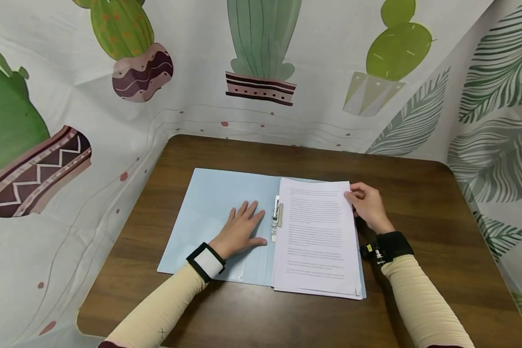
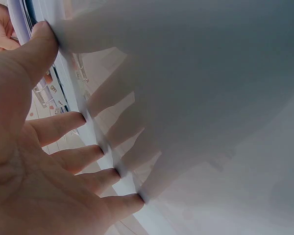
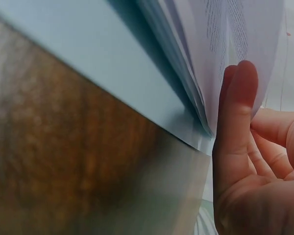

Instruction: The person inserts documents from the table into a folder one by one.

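Note:
A light blue folder (image 1: 217,193) lies spread open on the table, with a metal clip (image 1: 277,216) along its spine. On its right side rests a stack of printed sheets (image 1: 315,232). My left hand (image 1: 240,229) presses on the folder's left cover, fingers spread; the left wrist view shows the fingertips (image 2: 115,172) touching the glossy surface. My right hand (image 1: 369,205) pinches the upper right edge of the top paper between thumb and fingers. In the right wrist view, the paper (image 3: 264,44) bends up from the sheets below; how many are pinched I cannot tell.
The brown wooden table (image 1: 417,217) has rounded corners and surrounds the folder. A white cloth (image 1: 191,63) printed with cacti and leaves hangs behind and beside it. Bands with devices are strapped to both wrists.

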A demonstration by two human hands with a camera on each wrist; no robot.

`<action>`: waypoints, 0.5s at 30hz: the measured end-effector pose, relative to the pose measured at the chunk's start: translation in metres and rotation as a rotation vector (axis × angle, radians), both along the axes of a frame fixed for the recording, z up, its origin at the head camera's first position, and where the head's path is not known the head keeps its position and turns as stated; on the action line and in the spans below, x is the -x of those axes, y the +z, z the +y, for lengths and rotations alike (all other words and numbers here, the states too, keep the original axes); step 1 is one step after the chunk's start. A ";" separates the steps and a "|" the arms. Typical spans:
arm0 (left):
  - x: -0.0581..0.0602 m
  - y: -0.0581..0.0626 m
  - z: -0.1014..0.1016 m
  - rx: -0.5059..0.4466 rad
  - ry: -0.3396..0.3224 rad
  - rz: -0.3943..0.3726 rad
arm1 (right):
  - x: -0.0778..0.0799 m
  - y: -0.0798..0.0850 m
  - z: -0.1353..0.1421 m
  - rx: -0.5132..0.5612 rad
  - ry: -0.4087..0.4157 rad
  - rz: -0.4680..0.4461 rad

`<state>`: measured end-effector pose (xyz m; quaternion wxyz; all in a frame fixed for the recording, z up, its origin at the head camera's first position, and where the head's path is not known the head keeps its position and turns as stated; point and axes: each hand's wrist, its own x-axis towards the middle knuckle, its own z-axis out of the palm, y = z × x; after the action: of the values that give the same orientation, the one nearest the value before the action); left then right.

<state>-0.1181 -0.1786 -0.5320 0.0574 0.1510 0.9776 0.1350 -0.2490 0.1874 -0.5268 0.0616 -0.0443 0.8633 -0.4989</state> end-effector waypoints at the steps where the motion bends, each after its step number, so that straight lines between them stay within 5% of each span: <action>1: 0.000 0.000 0.000 -0.001 0.001 -0.001 | 0.000 0.000 0.000 -0.006 0.000 0.002; 15: -0.001 0.005 -0.001 -0.029 -0.008 -0.006 | -0.002 0.005 0.001 -0.237 0.077 0.071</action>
<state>-0.1170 -0.1793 -0.5274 0.0589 0.1552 0.9748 0.1492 -0.2468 0.1882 -0.5217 0.0551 -0.0874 0.9154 -0.3890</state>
